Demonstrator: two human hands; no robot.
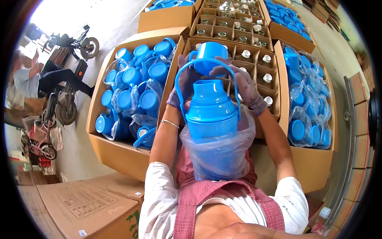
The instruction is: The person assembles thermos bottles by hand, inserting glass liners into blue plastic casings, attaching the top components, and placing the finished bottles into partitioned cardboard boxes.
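Observation:
Between both my gloved hands is a blue cup-shaped lid (212,53) with a small side handle, held above the flask's neck. My left hand (184,81) grips its left side. My right hand (243,81) has its fingers at the lid's lower right edge. Below it a shiny blue plastic thermos flask casing (211,109) stands upright at my lap, its neck uncovered. The casing's carrying handle (178,85) arches up around the lid. A clear plastic bag (223,159) wraps the casing's lower part.
Left and right stand cartons (115,155) of bagged blue flasks (131,75). Ahead, a divided carton (274,85) holds white-capped bottles (267,77). Closed cartons (83,203) sit at lower left. Beyond, at left, are a person (32,77) and a motorbike (65,103).

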